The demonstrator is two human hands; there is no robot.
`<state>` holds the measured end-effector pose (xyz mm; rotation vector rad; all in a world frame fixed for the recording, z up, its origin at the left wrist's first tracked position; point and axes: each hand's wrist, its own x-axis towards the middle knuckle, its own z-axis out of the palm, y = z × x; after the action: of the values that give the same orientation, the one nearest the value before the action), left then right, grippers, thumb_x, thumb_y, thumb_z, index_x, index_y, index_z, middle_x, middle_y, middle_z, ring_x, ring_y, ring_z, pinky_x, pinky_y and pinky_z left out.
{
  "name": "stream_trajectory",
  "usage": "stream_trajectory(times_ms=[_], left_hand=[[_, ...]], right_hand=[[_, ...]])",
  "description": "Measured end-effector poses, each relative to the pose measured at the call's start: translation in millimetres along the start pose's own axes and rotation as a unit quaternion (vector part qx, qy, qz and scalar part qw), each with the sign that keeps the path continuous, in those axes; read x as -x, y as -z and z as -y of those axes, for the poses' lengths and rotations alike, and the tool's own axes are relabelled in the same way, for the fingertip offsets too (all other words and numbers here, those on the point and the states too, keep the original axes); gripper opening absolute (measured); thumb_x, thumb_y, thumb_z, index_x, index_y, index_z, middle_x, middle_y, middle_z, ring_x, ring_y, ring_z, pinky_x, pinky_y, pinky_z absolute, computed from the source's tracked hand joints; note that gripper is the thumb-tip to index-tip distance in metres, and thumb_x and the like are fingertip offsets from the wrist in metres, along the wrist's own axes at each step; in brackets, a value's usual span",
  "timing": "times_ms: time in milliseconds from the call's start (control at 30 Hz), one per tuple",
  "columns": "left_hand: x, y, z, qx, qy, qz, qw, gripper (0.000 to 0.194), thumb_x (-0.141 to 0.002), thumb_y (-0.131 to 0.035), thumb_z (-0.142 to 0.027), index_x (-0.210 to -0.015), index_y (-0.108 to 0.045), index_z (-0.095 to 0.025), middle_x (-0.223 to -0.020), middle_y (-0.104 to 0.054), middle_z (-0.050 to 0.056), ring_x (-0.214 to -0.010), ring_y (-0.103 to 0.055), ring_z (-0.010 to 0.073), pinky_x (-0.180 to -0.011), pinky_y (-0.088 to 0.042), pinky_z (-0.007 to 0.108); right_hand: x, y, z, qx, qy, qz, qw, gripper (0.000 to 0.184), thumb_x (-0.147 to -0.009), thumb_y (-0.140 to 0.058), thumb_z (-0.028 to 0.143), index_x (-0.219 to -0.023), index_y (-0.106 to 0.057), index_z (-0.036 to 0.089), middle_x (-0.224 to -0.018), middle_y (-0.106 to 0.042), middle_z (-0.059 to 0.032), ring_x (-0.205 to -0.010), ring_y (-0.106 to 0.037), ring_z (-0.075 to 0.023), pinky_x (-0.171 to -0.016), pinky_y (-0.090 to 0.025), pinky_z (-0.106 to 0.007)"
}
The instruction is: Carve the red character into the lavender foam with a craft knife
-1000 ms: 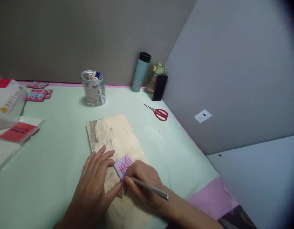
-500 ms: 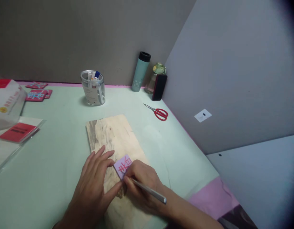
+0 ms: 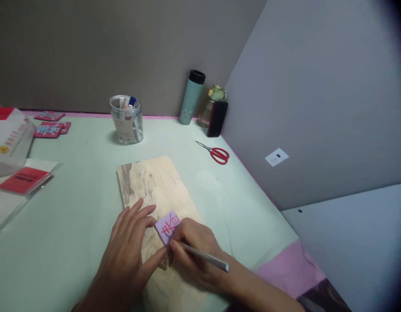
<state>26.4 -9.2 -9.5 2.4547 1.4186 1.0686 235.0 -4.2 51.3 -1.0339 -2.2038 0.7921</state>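
A small purple square (image 3: 168,226) with red strokes on it lies on a pale wooden board (image 3: 156,186) near me. My left hand (image 3: 128,249) rests on the board with fingers spread, its fingertips and thumb pressing against the square's left edge. My right hand (image 3: 194,251) is closed round a thin silver tool (image 3: 205,257). The tool's tip is at the square's lower corner. Part of the square is hidden under my right fingers.
Red-handled scissors (image 3: 216,154) lie to the right of the board. A clear jar of pens (image 3: 126,119), a teal flask (image 3: 192,97) and a glass bottle (image 3: 213,108) stand at the back. Pink cut pieces (image 3: 50,128) and plastic packets (image 3: 23,180) lie at the left.
Almost nothing has changed. The silver tool's rear end has shifted slightly while both hands stay on the purple square.
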Motion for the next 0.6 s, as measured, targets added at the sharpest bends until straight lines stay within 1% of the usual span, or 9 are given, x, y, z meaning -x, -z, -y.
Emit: stream_trajectory(times_ms=[200, 400, 600], left_hand=[[0.9, 0.9, 0.5, 0.001, -0.005, 0.003, 1.0, 0.03, -0.099, -0.06, -0.039, -0.117, -0.05, -0.018, -0.136, -0.061, 0.02, -0.145, -0.043, 0.0389, -0.118, -0.033, 0.062], [0.4, 0.2, 1.0, 0.005, -0.001, 0.009, 1.0, 0.028, -0.099, -0.059, -0.038, -0.117, -0.049, -0.019, -0.137, -0.06, 0.02, -0.145, -0.042, 0.0385, -0.117, -0.032, 0.063], [-0.7, 1.4, 0.6, 0.008, 0.0, 0.007, 1.0, 0.028, -0.099, -0.059, -0.038, -0.117, -0.049, -0.019, -0.136, -0.06, 0.02, -0.145, -0.042, 0.0388, -0.116, -0.033, 0.064]], right_hand=[[-1.5, 3.3, 2.0, -0.018, -0.017, 0.001, 1.0, 0.015, -0.102, -0.047, 0.018, -0.089, -0.053, 0.021, -0.079, -0.059, -0.001, -0.068, -0.052, -0.0142, -0.065, -0.041, -0.027], [-2.2, 4.2, 2.8, -0.029, -0.011, -0.004, 1.0, 0.015, -0.101, -0.048, 0.017, -0.087, -0.052, 0.02, -0.078, -0.056, 0.0, -0.068, -0.05, -0.0135, -0.064, -0.039, -0.027], [-2.3, 4.7, 3.1, -0.048, -0.019, -0.008, 0.999, 0.016, -0.101, -0.049, 0.016, -0.086, -0.053, 0.02, -0.078, -0.056, 0.0006, -0.067, -0.051, -0.0127, -0.064, -0.039, -0.026]])
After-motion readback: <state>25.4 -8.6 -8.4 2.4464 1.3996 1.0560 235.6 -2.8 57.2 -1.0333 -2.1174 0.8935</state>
